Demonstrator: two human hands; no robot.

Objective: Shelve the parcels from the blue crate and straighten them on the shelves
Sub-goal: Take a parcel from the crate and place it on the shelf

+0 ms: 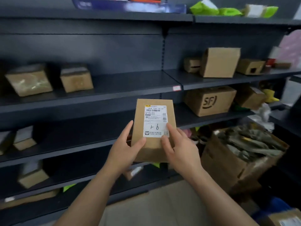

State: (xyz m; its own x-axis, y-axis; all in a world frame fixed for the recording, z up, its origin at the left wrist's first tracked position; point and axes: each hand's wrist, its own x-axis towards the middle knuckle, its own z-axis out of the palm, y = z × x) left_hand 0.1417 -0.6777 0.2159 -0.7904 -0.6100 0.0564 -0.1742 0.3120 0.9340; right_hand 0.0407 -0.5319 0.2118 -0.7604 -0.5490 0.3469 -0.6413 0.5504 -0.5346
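Observation:
A flat brown cardboard parcel (153, 149) with a white shipping label marked "1-6" is held upright in front of the dark shelves (114, 82). My left hand (124, 148) grips its left edge, thumb on the front. My right hand (178, 147) holds the right side, with thumb and forefinger lying on the label's lower corner. A bit of the blue crate (275, 203) shows at the bottom right, with a labelled box (283, 217) beside it.
Two brown boxes (48, 79) stand on the left of the middle shelf. Several boxes (219, 62) fill the right bay, an SF box (210, 101) sits below them, and green bags (228, 9) lie on top. A big open carton (228, 163) of packets stands on the floor at right.

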